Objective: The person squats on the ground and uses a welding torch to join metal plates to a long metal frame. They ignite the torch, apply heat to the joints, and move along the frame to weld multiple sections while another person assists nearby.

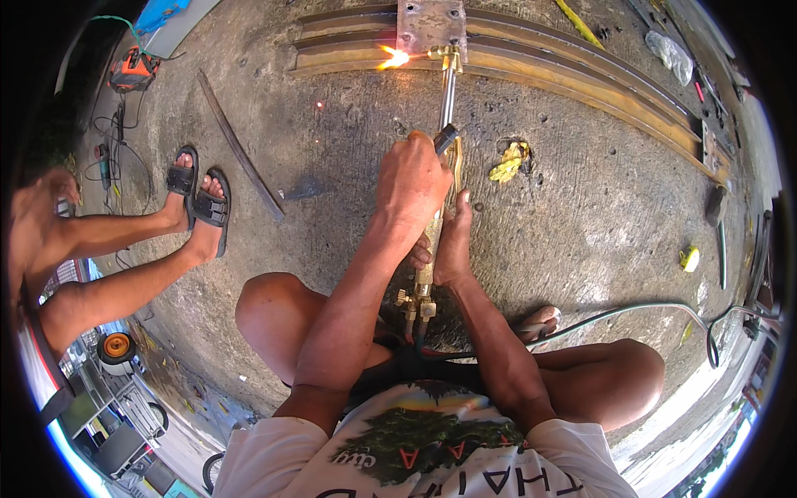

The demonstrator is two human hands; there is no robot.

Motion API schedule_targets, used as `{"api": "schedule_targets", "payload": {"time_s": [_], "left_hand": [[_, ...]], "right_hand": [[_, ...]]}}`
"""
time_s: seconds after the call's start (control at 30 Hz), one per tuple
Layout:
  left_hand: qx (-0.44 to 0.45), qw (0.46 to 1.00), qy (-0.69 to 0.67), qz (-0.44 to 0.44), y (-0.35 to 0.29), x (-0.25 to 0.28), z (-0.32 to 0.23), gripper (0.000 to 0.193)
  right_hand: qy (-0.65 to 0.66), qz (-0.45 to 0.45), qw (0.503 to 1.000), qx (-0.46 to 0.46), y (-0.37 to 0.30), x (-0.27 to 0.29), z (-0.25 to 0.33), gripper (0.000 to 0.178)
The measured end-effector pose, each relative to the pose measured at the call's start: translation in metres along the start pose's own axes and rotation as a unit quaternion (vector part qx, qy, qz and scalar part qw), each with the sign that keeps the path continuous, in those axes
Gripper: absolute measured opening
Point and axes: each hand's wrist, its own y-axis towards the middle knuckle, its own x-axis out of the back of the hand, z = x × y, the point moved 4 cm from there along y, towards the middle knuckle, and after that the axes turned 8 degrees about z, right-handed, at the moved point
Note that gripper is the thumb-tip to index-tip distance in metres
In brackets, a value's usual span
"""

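A brass and silver cutting torch [448,101] points away from me, its head turned to the left with a bright orange flame [396,58] at the tip. My left hand [413,178] is closed over the torch's tubes, with a short black piece [447,138] sticking out beside the knuckles; I cannot tell what that is. Lower down, my right hand [454,245] wraps round the handle, thumb along its side. Brass valves [418,303] sit at the near end. The flame burns beside a rusty steel plate [430,29] with bolt holes, over rusty steel beams [573,87].
A person's sandalled feet [212,203] rest at the left, near a dark metal strip [241,145]. Hoses [631,307] run off to the right. A hammer [719,220], yellow tape measure [689,259] and yellow leaf [509,162] lie on the concrete. An orange machine [133,69] stands far left.
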Motion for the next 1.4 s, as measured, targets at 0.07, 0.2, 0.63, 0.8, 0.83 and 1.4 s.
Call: {"api": "schedule_targets", "payload": {"time_s": [0.07, 0.2, 0.63, 0.8, 0.83, 1.4], "left_hand": [[0.003, 1.0, -0.005, 0.005, -0.0002, -0.0003, -0.0008, 0.032], [0.009, 1.0, -0.003, 0.006, -0.0005, 0.0002, -0.0008, 0.032], [0.008, 1.0, 0.014, 0.005, 0.0007, -0.0033, 0.0003, 0.03], [-0.001, 1.0, 0.011, 0.0, 0.001, -0.0036, -0.0029, 0.028], [-0.001, 1.0, 0.008, -0.002, 0.0005, -0.0029, -0.0031, 0.028], [-0.009, 1.0, 0.005, -0.001, 0.0004, -0.0043, -0.0045, 0.024]], "right_hand": [[-0.005, -0.003, 1.0, 0.002, 0.0005, 0.0025, -0.0005, 0.082], [0.002, -0.01, 1.0, -0.004, -0.0005, 0.0003, 0.0, 0.082], [-0.001, 0.007, 1.0, -0.009, -0.0026, -0.0027, 0.0025, 0.08], [0.015, 0.013, 1.0, -0.01, -0.0026, -0.0003, 0.0027, 0.081], [0.016, 0.01, 1.0, -0.011, -0.0027, -0.0013, 0.0029, 0.082], [0.028, 0.013, 0.999, -0.012, -0.003, -0.0013, 0.004, 0.081]]}}
